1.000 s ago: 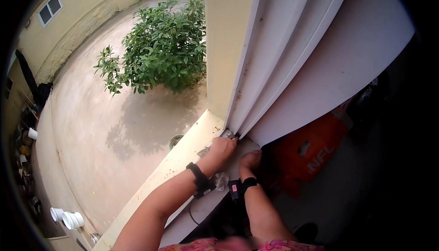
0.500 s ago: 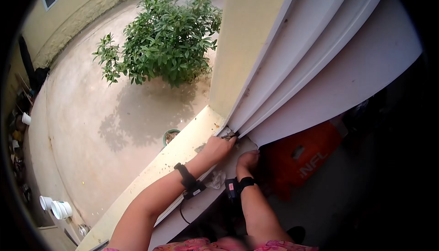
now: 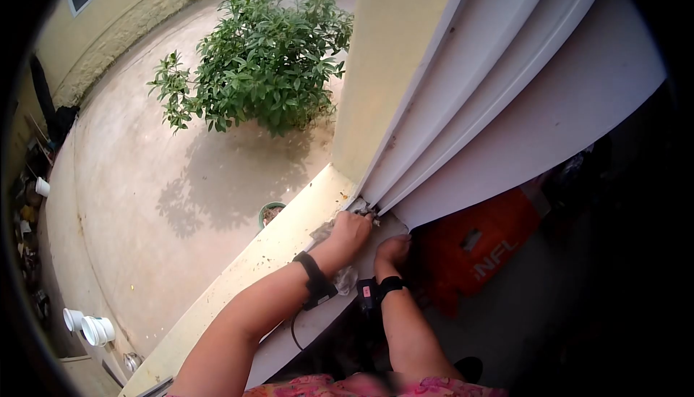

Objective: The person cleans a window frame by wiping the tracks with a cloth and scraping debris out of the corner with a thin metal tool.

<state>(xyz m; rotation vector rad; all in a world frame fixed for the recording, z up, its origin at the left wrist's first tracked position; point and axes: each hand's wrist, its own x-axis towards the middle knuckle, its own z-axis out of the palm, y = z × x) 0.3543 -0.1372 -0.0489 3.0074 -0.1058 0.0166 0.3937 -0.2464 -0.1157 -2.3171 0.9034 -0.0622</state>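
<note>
My left hand (image 3: 351, 231) is closed at the corner of the window sill (image 3: 303, 335), against the foot of the white window frame (image 3: 470, 82). A crumpled, dirty grey cloth (image 3: 359, 207) shows around its fingers, and part of it lies along the track. My right hand (image 3: 392, 250) rests at the inner edge of the sill; its fingers are mostly hidden. A pale, crumpled, see-through piece of plastic or tissue (image 3: 345, 280) lies on the sill beside my left wrist. Both wrists wear black straps with small boxes.
Outside, a leafy bush (image 3: 267, 57) grows in a concrete yard, with a green pot (image 3: 270, 213) near the wall. White buckets (image 3: 97, 330) stand at the lower left. Inside, a red-orange bag or cover with white letters (image 3: 477, 245) is below the frame. Dirt specks lie on the outer ledge (image 3: 238, 281).
My left hand has shifted slightly, its wrist turning and the forearm moving to the right. More of the grey cloth shows around it. My right hand stays almost in place.
</note>
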